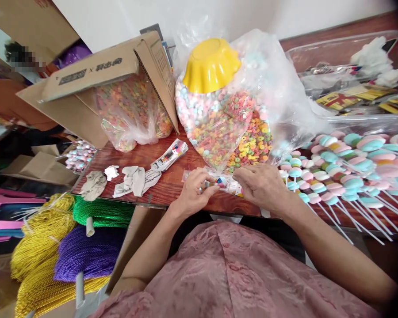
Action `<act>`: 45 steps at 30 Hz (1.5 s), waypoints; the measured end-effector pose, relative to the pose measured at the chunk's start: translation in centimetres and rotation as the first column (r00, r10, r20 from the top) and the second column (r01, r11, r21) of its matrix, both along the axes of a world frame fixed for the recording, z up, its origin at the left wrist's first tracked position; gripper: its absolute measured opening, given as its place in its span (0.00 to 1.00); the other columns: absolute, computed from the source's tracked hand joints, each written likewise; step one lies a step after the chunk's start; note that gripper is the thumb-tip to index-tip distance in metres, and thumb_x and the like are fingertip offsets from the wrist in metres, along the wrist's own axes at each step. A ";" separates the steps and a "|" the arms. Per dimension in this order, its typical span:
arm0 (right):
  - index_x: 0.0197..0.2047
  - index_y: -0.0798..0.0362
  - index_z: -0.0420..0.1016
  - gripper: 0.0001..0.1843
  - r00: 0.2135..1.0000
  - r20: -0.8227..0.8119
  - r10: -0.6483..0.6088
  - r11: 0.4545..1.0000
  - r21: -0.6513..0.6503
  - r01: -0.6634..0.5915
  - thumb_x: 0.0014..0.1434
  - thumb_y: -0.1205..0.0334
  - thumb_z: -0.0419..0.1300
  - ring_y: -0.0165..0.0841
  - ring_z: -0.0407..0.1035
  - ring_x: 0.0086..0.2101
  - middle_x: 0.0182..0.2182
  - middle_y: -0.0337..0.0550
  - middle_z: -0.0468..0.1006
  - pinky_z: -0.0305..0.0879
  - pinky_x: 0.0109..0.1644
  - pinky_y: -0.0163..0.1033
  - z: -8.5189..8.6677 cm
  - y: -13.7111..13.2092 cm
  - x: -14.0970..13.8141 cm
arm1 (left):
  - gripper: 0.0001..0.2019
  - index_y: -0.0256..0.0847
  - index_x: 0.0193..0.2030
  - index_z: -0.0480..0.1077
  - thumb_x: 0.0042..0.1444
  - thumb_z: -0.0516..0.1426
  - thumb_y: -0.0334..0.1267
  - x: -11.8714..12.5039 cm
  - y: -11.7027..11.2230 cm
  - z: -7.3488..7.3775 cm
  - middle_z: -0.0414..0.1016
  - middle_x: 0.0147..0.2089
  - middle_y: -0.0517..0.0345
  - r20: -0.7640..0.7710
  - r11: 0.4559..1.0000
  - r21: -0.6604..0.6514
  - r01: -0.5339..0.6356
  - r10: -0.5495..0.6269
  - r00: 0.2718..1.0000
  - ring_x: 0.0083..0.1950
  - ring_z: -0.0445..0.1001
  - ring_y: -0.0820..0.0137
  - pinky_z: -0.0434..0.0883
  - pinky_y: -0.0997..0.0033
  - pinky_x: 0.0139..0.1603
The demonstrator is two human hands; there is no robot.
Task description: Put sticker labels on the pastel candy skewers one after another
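Observation:
My left hand (196, 190) is curled at the table's front edge, thumb and index finger pinching the left part of a small printed plastic packet (223, 182) with red and blue markings. My right hand (260, 185) lies over the packet's other end with its fingers folded in; what they grip is hidden. Just beyond both hands sits a large clear bag of colourful ring-shaped pieces (252, 143) and pastel pieces, with an upturned yellow scalloped bowl (212, 64) on it. Left of my left hand is a stack of printed packets (170, 155).
Pastel lollipop-like sticks (338, 163) are piled at right, below a clear plastic tray (348, 117) of packets. An open cardboard box (96, 73) holds another bag of rings. Pale gloves (137, 180) lie left. Yellow cords (36, 238) and purple cords (89, 251) sit below. A person (18, 99) is far left.

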State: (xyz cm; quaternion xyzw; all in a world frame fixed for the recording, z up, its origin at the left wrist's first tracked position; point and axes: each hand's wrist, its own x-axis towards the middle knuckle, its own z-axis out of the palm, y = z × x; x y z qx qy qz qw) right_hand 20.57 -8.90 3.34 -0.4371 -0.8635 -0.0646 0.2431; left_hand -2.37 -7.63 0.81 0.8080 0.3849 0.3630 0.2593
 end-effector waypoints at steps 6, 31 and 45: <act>0.30 0.55 0.74 0.12 0.997 -0.079 -0.021 0.998 -0.061 0.016 0.60 0.68 0.51 0.30 0.61 0.22 0.21 0.41 0.74 0.45 0.29 0.38 0.3 0.2 -0.3 | 0.08 0.38 0.45 0.74 0.59 0.60 0.36 -1.0 0.6 -0.3 0.76 0.42 0.51 0.007 0.995 -0.040 0.094 -0.094 0.996 0.42 0.73 0.69 0.68 0.69 0.44; 0.48 0.47 0.77 0.16 0.763 -0.604 0.231 0.964 0.036 -0.263 0.62 0.73 0.56 0.31 0.73 0.35 0.36 0.43 0.78 0.69 0.36 0.35 -3.5 0.1 -2.0 | 0.27 0.35 0.47 0.74 0.45 0.70 0.52 3.0 -1.6 -1.6 0.75 0.26 0.61 0.603 0.534 -0.759 0.372 0.360 0.712 0.20 0.73 0.76 0.67 0.81 0.18; 0.29 0.52 0.68 0.10 0.849 -0.515 0.115 0.910 -0.288 -0.298 0.63 0.69 0.54 0.29 0.61 0.26 0.25 0.37 0.67 0.57 0.30 0.35 -4.2 0.3 -0.3 | 0.23 0.36 0.38 0.72 0.44 0.70 0.51 1.0 -1.5 -1.7 0.77 0.26 0.59 0.617 0.471 -0.774 0.423 0.412 0.671 0.19 0.71 0.76 0.63 0.81 0.17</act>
